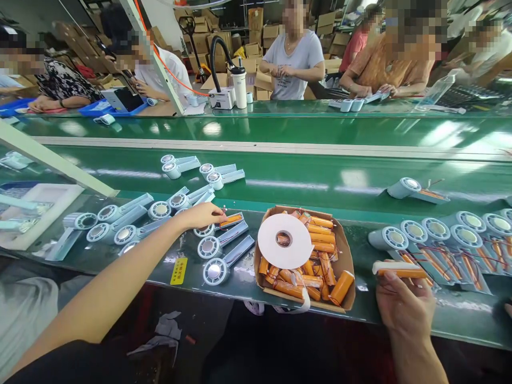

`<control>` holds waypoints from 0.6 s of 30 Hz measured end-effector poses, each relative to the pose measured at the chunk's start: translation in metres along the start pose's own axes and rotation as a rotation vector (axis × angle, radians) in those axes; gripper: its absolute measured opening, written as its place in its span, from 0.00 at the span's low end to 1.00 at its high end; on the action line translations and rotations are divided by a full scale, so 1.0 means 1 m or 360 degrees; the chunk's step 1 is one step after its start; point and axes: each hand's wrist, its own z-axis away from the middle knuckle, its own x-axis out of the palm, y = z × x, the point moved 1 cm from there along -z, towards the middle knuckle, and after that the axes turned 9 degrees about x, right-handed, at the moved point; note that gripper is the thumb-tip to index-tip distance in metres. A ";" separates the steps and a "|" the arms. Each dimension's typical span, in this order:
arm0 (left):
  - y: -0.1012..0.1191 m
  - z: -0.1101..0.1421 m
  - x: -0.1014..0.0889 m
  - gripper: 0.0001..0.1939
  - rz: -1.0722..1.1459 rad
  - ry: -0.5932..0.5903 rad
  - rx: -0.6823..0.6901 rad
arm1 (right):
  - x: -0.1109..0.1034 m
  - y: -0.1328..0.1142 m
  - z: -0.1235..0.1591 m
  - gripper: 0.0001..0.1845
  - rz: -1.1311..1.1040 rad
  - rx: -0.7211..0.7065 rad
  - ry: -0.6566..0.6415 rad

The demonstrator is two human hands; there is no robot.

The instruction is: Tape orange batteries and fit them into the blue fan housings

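My left hand [204, 215] reaches over the near bench with its fingers closed at the end of an orange battery pack [231, 220]. That pack lies in the open handle of a pale blue handheld fan housing [205, 231]. More fan housings [216, 271] with round silver centres lie beside and below it. At the right, my right hand [406, 301] grips another orange battery pack [408, 272] with a white strip [386, 266] along its top. Between my hands stands a cardboard box [347, 250] of orange battery packs, with a white tape roll [272, 242] on top.
Fan housings with wired packs [436, 261] line the right side. A green conveyor [280, 170] runs across, carrying several housings. A pale metal post [60, 160] slants at left, near a white tray [60, 205]. Several people work beyond the belt. A yellow label [178, 271] is on the bench.
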 end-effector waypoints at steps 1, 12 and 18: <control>-0.002 -0.001 0.000 0.23 0.0017 -0.0035 0.0028 | 0.001 0.000 0.001 0.36 0.0021 0.0014 0.0020; -0.008 -0.016 0.016 0.12 -0.0135 0.0007 0.0071 | 0.010 -0.008 0.008 0.30 0.0235 0.0015 0.0191; 0.000 -0.012 0.002 0.14 -0.0174 -0.0059 0.0165 | 0.006 -0.005 0.003 0.32 0.0173 0.0065 0.0144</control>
